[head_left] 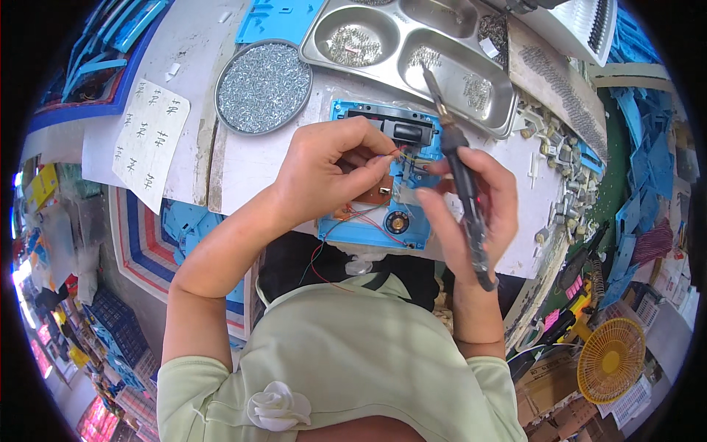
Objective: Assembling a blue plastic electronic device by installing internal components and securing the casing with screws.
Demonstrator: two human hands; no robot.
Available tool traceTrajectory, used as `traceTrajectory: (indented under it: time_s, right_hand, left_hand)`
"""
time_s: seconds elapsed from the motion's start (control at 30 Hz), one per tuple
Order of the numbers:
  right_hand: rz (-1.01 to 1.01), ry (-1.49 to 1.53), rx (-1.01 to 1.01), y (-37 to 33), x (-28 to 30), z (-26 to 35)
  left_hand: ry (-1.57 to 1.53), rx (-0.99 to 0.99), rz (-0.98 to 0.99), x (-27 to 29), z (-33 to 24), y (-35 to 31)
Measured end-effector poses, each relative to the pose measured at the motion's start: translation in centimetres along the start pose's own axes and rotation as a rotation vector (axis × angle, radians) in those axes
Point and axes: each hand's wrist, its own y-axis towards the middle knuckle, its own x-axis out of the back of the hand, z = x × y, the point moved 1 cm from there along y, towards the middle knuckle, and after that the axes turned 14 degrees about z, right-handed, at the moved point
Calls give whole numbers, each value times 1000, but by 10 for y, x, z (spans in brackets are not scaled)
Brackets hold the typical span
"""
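A blue plastic housing (353,234) lies on the table before me. It holds a small round speaker (398,222), a brown circuit board (377,194) and a black part (409,132) along its far side. Over its middle, my left hand (331,166) is closed in a pinch on thin coloured wires (398,152). A soldering iron (464,180) with a black handle rests in my right hand (495,202); its metal tip points up and away, above a steel tray. Red and green wires trail over the housing's near edge. My left fingers partly hide the board.
A round dish of small screws (264,87) stands far left of the housing. Behind it is a compartmented steel tray (383,62) with small metal parts. Loose small parts (563,158) cover the table's right side. A marked paper sheet (151,140) lies left; a yellow fan (611,361) stands lower right.
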Motion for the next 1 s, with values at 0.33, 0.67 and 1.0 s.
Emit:
traceTrajectory:
  time_s: [0.33, 0.67, 1.0]
  right_hand:
    - [47, -26, 37, 37, -24, 6]
    - [1, -85, 89, 31, -24, -2]
    - [-17, -45, 33, 30, -23, -9]
  left_hand:
    - [83, 49, -144, -7, -8, 4]
    - [177, 61, -149, -10, -12, 7]
    - [11, 101, -120, -7, -9, 2]
